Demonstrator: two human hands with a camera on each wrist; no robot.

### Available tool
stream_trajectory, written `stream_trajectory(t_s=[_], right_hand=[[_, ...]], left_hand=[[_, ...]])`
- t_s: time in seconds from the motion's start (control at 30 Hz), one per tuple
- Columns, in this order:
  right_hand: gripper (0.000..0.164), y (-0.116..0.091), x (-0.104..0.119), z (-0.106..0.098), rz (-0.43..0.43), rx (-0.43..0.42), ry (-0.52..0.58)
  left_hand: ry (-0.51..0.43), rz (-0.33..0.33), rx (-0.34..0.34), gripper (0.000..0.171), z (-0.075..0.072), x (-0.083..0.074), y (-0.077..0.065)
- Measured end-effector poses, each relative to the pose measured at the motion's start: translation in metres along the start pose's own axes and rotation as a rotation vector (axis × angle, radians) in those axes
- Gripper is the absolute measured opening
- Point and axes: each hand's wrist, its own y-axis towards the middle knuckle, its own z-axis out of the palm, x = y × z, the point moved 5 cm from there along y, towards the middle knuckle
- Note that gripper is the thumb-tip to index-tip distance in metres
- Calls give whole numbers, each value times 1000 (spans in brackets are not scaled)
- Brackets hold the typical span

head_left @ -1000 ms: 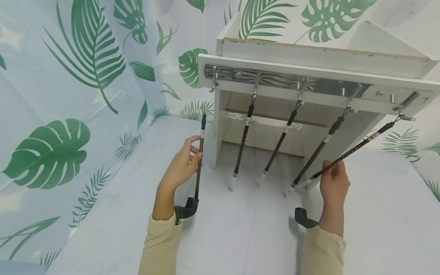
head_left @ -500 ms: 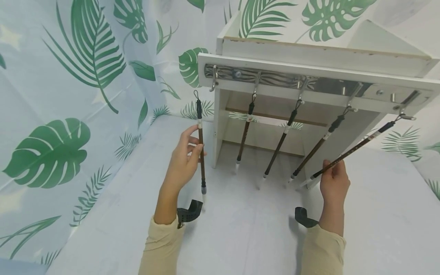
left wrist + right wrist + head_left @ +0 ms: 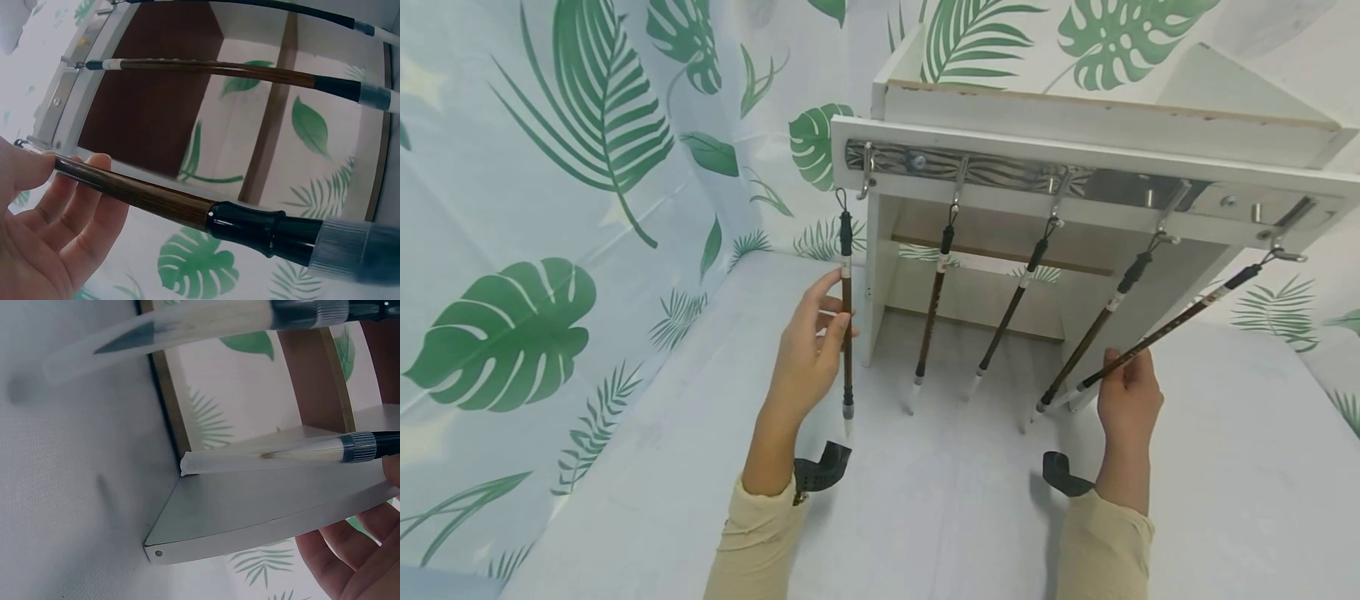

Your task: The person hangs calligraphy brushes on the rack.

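Observation:
My left hand pinches a brown-shafted calligraphy brush between thumb and fingers, upright, with its capped tip down. Its cord loop stands close to the leftmost hook, just left of it. In the left wrist view the same brush crosses the fingers of the hand. My right hand holds the lower shaft of another calligraphy brush, whose loop hangs on the rightmost hook. That brush's clear cap covers a pale tip in the right wrist view.
Three more capped brushes hang from the middle hooks: one left, one central, one right. A patterned metal hook rail runs along the front of a white shelf unit. Under it lies a pale surface.
My left hand has raised its brush and moved slightly right, bringing the loop near the leftmost hook. The brush has swung more upright. The middle brushes sway a little; my right hand stays put.

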Motion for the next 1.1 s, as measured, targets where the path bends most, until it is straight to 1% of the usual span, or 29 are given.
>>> stream_trajectory(t_s=[0.27, 0.4, 0.5, 0.57, 0.6, 0.7, 0.87, 1.07, 1.1], right_hand=[[42, -1, 2, -2, 3, 32, -6], [45, 2, -3, 1, -3, 11, -13], [46, 0, -2, 1, -7, 7, -10], [45, -2, 4, -1, 0, 12, -11], [45, -3, 5, -2, -10, 20, -3], [44, -3, 4, -1, 0, 16, -3], [46, -1, 0, 1, 16, -1, 7], [43, -2, 4, -1, 2, 22, 5], [43, -1, 2, -1, 11, 13, 0]], left_hand=[[-1, 3, 11, 44, 1, -2, -1], [-19, -6, 27, 44, 2, -3, -1], [-18, -3, 33, 44, 3, -4, -1], [-19, 0, 36, 44, 3, -4, -2], [-18, 0, 38, 45, 3, -3, -1], [-19, -4, 43, 44, 3, -3, -1], [-28, -7, 35, 44, 2, -2, -1], [-55, 7, 27, 44, 4, -1, 1], [-61, 8, 30, 44, 5, -1, 2]])
